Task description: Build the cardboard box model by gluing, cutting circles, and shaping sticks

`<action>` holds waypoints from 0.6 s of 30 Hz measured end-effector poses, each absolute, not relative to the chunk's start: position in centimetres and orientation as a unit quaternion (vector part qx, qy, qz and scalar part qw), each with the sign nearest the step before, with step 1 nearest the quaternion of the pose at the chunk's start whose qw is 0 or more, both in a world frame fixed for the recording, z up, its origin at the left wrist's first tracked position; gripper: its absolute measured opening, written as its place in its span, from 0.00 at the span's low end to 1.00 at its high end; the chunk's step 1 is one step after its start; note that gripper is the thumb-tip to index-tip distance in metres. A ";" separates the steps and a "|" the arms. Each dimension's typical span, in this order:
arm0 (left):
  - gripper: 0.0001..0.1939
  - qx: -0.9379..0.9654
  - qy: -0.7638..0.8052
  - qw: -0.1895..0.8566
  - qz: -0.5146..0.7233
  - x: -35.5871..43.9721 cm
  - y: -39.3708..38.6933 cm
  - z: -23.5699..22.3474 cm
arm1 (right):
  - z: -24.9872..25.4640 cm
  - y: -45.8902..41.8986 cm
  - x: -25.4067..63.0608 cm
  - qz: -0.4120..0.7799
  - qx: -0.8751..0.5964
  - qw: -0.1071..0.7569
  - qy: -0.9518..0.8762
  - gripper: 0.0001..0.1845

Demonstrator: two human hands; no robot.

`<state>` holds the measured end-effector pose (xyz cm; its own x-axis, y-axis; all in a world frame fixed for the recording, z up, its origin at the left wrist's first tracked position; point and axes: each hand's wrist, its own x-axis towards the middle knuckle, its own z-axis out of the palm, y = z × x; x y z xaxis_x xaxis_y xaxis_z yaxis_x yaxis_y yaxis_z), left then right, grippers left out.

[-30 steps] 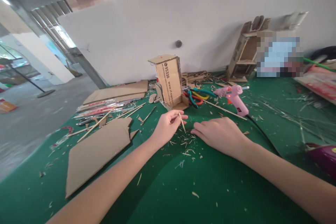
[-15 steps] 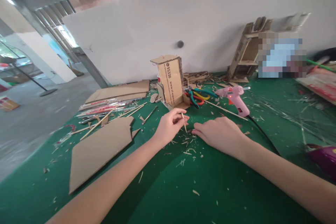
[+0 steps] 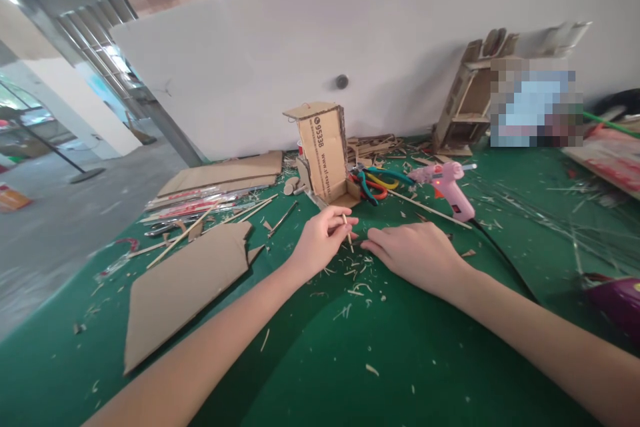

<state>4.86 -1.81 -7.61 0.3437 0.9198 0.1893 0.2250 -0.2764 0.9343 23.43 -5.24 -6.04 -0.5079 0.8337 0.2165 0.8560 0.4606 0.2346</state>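
My left hand pinches a short thin wooden stick between thumb and fingers, its lower end pointing down at the table. Just to the right, my right hand is closed, palm down, with its fingertips close to the stick. A small dark tip shows at those fingers, but what they grip is mostly hidden. Thin pale shavings lie scattered on the green tabletop beneath both hands. Behind my left hand stands an open cardboard construction with printed numbers on it.
A pink glue gun with a black cord stands right of centre, near pliers with coloured handles. On the left lie a cut cardboard sheet and several long sticks. A cardboard shelf leans by the white wall at the back right.
The view has shifted slightly. My right fingertips have come a little closer to the stick, and both hands keep nearly the same pose.
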 end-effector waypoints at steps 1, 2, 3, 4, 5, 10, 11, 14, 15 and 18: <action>0.12 0.693 0.411 0.438 0.397 4.8 -1.8 -7.7 | -6.1 -5.2 23.4 -0.159 -0.494 0.034 -0.854 0.21; 0.12 0.694 0.409 0.439 0.397 4.8 -1.8 -7.7 | -6.0 -5.2 23.3 -0.159 -0.493 0.032 -0.855 0.21; 0.12 0.695 0.407 0.440 0.397 4.8 -1.8 -7.7 | -6.0 -5.3 23.3 -0.159 -0.493 0.029 -0.855 0.21; 0.12 0.696 0.404 0.440 0.398 4.7 -1.8 -7.8 | -5.9 -5.3 23.2 -0.159 -0.495 0.025 -0.854 0.22; 0.12 0.696 0.402 0.441 0.399 4.7 -1.8 -7.8 | -5.8 -5.3 23.2 -0.158 -0.498 0.018 -0.852 0.22; 0.12 0.693 0.398 0.445 0.405 4.7 -1.9 -7.9 | -5.3 -5.2 23.0 -0.145 -0.502 -0.038 -0.852 0.22; 0.12 0.692 0.399 0.443 0.406 4.7 -1.9 -7.9 | -5.2 -5.2 23.0 -0.140 -0.498 -0.048 -0.855 0.22; 0.11 0.694 0.402 0.437 0.407 4.7 -2.1 -7.7 | -5.1 -5.3 23.0 -0.128 -0.486 -0.061 -0.862 0.20; 0.11 0.696 0.402 0.435 0.407 4.7 -2.2 -7.6 | -5.1 -5.3 23.0 -0.130 -0.484 -0.060 -0.863 0.20; 0.11 0.698 0.402 0.427 0.410 4.8 -2.3 -7.5 | -5.3 -5.6 23.0 -0.147 -0.484 -0.039 -0.861 0.21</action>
<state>4.76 -2.27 -7.51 0.3399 0.9121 0.2291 0.2105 -0.3112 0.9267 23.00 -5.56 -5.30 -0.5275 0.8462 0.0755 0.8233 0.4872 0.2911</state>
